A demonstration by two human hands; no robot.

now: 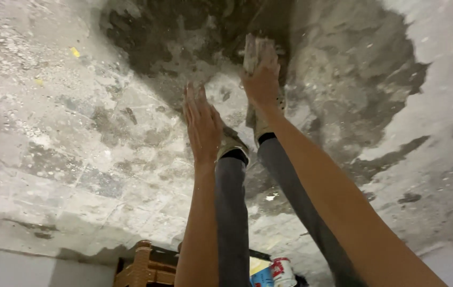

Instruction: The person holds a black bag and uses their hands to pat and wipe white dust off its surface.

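My left hand (201, 125) is stretched out flat, fingers straight and close together, empty, above my left shoe (233, 144). My right hand (261, 72) reaches farther, down to the dark wet cement patch (184, 37) on the floor. Its fingers are coated in pale grey paste, and I cannot tell whether they grip a lump or only press on the wet mass. Both bare forearms come in from the bottom edge. My legs in grey trousers (232, 212) run between them down to dusty shoes.
The concrete floor (77, 159) is dusty, with rubble and small yellow bits (75, 51) at the upper left. At the bottom edge are a wooden piece of furniture (141, 268) and two paint cans (282, 271). A wet stain spreads to the right (375, 79).
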